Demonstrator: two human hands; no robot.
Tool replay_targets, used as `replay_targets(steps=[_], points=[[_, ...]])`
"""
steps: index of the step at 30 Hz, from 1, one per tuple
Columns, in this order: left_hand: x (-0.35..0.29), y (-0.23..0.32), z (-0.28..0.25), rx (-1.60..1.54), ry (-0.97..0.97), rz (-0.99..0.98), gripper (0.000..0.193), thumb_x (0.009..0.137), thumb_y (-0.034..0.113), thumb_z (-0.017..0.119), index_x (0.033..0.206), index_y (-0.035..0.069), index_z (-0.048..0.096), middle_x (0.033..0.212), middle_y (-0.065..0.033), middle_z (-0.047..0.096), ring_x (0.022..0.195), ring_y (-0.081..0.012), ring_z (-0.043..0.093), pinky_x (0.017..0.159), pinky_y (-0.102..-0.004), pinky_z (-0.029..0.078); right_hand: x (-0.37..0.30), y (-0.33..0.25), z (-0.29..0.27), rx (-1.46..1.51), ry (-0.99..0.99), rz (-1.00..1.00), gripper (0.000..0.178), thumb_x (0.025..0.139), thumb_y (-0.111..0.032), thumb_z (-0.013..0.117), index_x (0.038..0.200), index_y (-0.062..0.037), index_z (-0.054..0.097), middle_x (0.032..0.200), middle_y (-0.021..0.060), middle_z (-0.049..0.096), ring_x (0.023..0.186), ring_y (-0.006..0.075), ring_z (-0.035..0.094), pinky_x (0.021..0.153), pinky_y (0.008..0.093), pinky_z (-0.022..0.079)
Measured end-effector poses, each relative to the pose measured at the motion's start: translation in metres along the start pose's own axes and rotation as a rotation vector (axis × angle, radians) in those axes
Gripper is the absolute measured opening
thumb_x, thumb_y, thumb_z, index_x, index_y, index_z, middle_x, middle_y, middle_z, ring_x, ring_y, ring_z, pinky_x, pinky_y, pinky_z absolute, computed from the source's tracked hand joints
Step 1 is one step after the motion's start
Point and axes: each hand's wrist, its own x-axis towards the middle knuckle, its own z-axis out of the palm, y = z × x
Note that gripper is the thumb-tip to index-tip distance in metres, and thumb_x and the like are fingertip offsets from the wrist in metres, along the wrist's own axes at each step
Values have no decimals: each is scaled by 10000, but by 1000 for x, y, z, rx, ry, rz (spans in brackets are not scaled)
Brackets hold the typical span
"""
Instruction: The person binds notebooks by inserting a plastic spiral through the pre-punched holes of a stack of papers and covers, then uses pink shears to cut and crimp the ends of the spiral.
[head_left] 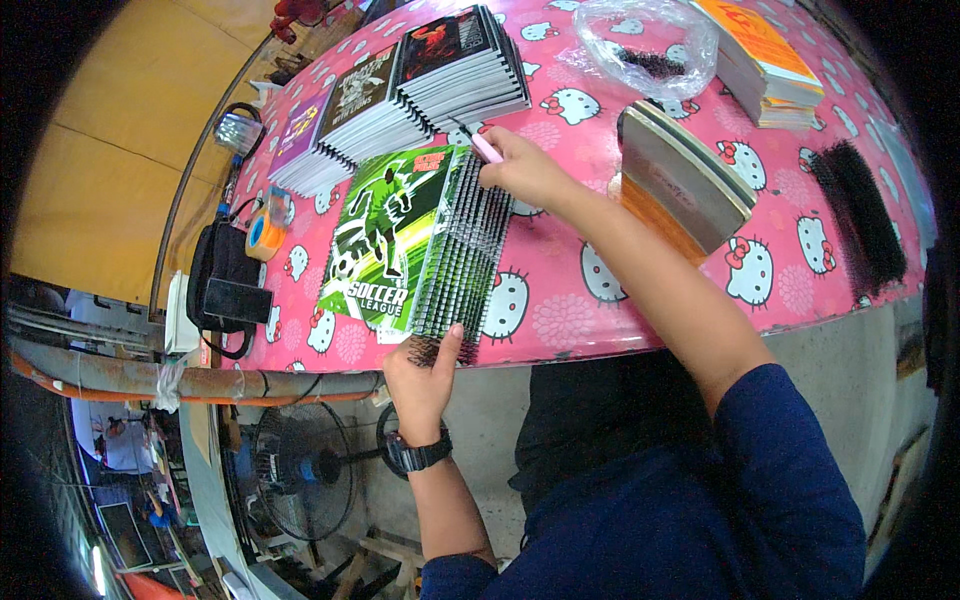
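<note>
A stack of green soccer-themed spiral notebooks lies before me, its black coil spines fanned out along the right side. At the near end of those spines, my left hand grips the stack, thumb on the coils and the other fingers mostly hidden underneath. My right hand is closed around pink-handled pliers. Their dark tip reaches the far end of the coils, next to the other notebooks; whether it touches a coil is too small to tell.
Behind stand stacks of purple, brown and black-covered notebooks. To the right are a worn board-like block, clear plastic wrap, orange-topped books and loose black coils. A black pouch and tape rolls sit left; a fan stands below.
</note>
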Motion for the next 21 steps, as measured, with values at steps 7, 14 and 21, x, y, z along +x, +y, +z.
replay_targets(steps=[7,14,21], points=[[-2,4,1,-51,88,142,368,741,276,721,633,-51,592,512,-122,565,454,-165,539,468,-293,404,-15,16,-53,955,104,209,304,738,-194,614,1004,-71,533,906,96,549,840,179,536,772,324,471],[6,26,-33,-41,-168,-49,382,734,334,713,634,-28,643,485,-63,570,422,-121,480,449,-278,370,-75,19,-54,961,-165,560,307,785,-223,588,1022,-36,536,1042,106,564,910,198,549,796,474,465],[14,28,-30,94,-140,-1,429,774,346,667,659,-65,623,454,-146,473,401,-153,420,427,-320,335,-112,13,-44,1188,-135,653,245,829,-223,531,1017,-66,520,952,102,607,835,204,581,757,401,483]])
